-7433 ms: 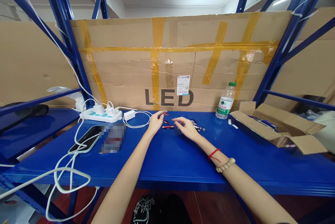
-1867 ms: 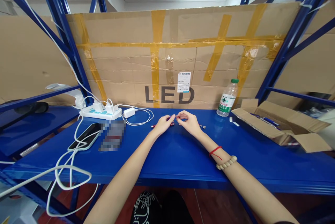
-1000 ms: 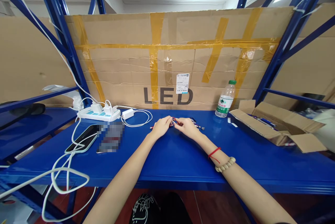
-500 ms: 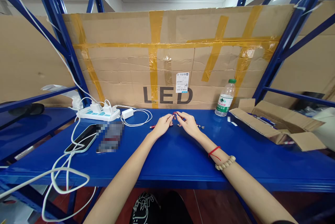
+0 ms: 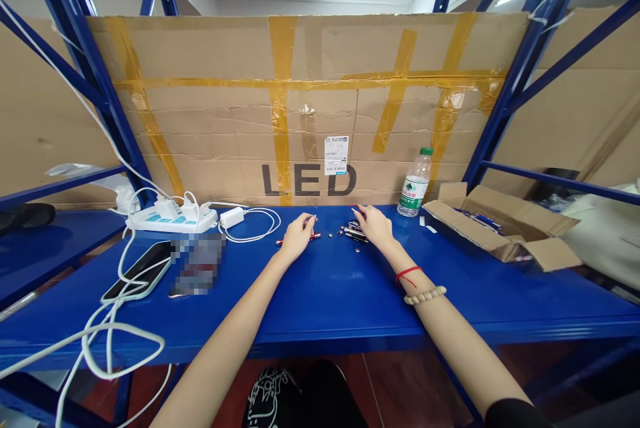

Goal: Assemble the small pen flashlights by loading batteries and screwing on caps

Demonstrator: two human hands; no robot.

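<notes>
My left hand (image 5: pixel 298 236) rests on the blue shelf top (image 5: pixel 330 295), thumb and forefinger pinched on a thin small piece I cannot make out. Just beneath it lies a slim red pen-like light (image 5: pixel 303 239). My right hand (image 5: pixel 374 225) is a short way to the right, fingers closed on a small red part (image 5: pixel 355 207) above a little pile of dark and silver parts (image 5: pixel 353 232). Two tiny round silver cells (image 5: pixel 330 235) lie loose on the blue surface between and in front of the hands.
A white power strip (image 5: pixel 171 220) with chargers and a looped white cable (image 5: pixel 253 227) sits back left, a phone (image 5: pixel 134 275) nearer. A water bottle (image 5: pixel 415 183) and an open cardboard box (image 5: pixel 500 231) stand at the right. A taped cardboard sheet marked LED (image 5: pixel 310 180) closes the back.
My hands were together on a small red piece; now they are apart, the right one moved right over the pile of parts. The view shifted slightly right.
</notes>
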